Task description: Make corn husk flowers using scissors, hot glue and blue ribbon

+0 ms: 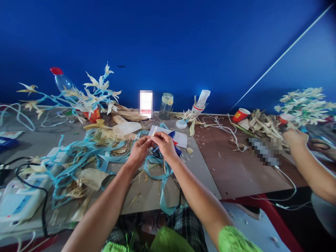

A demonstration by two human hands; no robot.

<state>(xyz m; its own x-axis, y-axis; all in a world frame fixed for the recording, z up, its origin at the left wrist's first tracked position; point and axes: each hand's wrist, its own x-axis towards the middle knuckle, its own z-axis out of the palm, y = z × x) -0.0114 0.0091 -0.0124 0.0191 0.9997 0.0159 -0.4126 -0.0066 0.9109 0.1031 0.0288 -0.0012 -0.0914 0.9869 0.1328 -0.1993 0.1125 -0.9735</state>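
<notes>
Both my hands meet over the middle of the table. My left hand and my right hand are closed, their fingertips pinching a small pale piece of corn husk that points upward. Blue ribbon lies looped under my hands and trails off the near edge. Just behind my fingers lies a white sheet with something dark blue on it. To the left is a tangle of blue ribbon and blue-wrapped stems, with a rolled dry husk in front.
Husk flowers stand in a red cup at the back left, near a clear bottle. A jar stands by the blue wall. A power strip lies left. At right, a co-worker's hand is beside another husk bouquet.
</notes>
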